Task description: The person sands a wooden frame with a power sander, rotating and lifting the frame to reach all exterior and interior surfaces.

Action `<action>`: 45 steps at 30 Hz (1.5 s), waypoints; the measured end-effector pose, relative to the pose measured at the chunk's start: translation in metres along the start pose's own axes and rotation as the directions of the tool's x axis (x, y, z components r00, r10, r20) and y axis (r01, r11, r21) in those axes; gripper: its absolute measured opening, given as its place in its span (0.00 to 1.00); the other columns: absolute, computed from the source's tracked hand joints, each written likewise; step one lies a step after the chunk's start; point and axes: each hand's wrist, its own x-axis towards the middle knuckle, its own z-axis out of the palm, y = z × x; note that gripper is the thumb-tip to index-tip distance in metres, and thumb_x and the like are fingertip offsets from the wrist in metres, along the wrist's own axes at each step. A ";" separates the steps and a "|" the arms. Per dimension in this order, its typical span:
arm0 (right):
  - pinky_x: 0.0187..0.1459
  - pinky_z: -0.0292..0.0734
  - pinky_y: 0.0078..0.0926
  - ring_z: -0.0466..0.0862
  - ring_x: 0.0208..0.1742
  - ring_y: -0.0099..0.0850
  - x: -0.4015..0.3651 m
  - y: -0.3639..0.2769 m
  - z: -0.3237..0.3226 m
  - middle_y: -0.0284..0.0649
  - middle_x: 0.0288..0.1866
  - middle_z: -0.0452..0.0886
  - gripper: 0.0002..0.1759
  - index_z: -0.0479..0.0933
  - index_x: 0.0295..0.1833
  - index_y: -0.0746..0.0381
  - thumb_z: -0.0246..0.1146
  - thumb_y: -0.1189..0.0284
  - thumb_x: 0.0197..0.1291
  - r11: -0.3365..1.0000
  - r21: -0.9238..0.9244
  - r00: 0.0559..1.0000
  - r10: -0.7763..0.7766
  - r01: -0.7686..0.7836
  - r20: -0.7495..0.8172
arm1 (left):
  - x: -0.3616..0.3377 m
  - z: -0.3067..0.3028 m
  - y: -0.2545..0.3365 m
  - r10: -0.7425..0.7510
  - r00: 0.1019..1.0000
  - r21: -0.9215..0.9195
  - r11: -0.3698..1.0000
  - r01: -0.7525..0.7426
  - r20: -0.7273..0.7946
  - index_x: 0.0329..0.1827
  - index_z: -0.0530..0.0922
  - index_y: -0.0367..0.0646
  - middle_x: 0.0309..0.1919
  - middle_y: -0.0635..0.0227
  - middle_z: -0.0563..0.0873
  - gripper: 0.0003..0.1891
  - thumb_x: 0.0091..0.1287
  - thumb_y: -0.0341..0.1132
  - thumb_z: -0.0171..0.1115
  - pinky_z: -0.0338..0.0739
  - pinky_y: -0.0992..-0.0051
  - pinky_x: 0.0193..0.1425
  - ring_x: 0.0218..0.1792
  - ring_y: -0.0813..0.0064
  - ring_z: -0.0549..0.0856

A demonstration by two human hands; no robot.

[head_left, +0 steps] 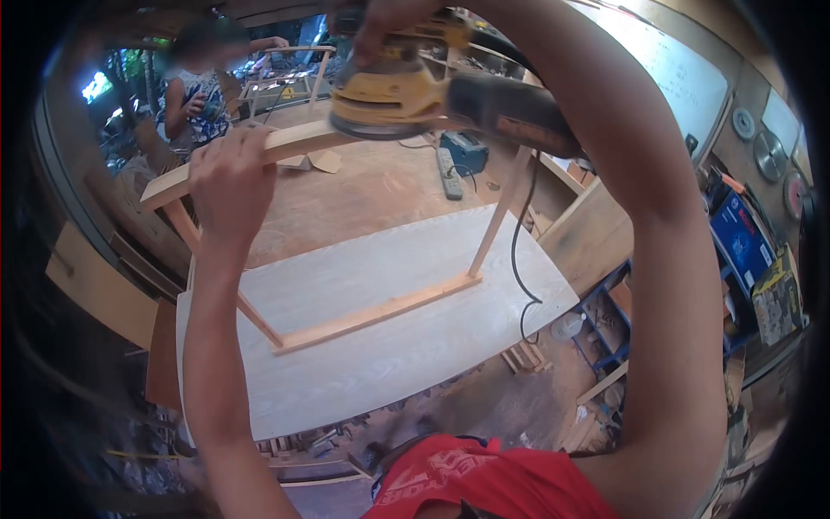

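Note:
A wooden frame (372, 313) stands upright on a pale board, its top rail raised toward my face. My left hand (232, 173) is wrapped round the top rail (294, 141) near its left end. In my right hand (393, 19), at the top edge of the view, is a yellow and black orbital sander (385, 95). Its round pad rests on or just over the top rail, right of my left hand; contact is hard to make out. A black dust canister (510, 108) sticks out from the sander to the right. Part of my right hand is cut off.
The pale board (363, 381) lies on a wooden worktable (346, 203). A power strip (448, 173) and a teal box (465, 151) sit at the back. A black cord (516, 251) hangs at right. Another person (194, 95) stands at back left beside a second frame. Shelving (605, 320) stands right.

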 end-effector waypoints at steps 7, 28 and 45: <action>0.69 0.77 0.35 0.83 0.69 0.41 -0.001 0.053 0.024 0.52 0.72 0.81 0.59 0.66 0.84 0.60 0.80 0.59 0.44 0.997 0.067 0.998 0.044 -0.041 -0.037 | -0.003 0.003 -0.006 -0.012 0.998 0.038 0.999 0.010 0.054 0.56 0.87 0.48 0.46 0.66 0.90 0.22 0.56 0.31 0.77 0.78 0.60 0.58 0.50 0.62 0.89; 0.58 0.85 0.35 0.88 0.59 0.38 -0.111 0.196 0.076 0.49 0.68 0.84 0.54 0.70 0.82 0.54 0.80 0.63 0.44 0.836 0.223 0.828 0.538 -0.501 -0.157 | 0.005 0.008 -0.003 -0.029 0.995 0.109 0.994 0.019 0.091 0.53 0.87 0.48 0.42 0.68 0.89 0.19 0.57 0.30 0.76 0.80 0.60 0.55 0.46 0.62 0.88; 0.58 0.84 0.42 0.86 0.58 0.41 -0.133 0.110 0.165 0.44 0.57 0.83 0.35 0.81 0.68 0.51 0.76 0.56 0.52 0.891 0.254 0.550 0.435 -0.376 -0.713 | 0.012 0.015 -0.015 0.038 0.999 0.043 0.998 -0.038 0.017 0.48 0.89 0.50 0.39 0.67 0.92 0.17 0.55 0.33 0.78 0.84 0.62 0.44 0.41 0.62 0.90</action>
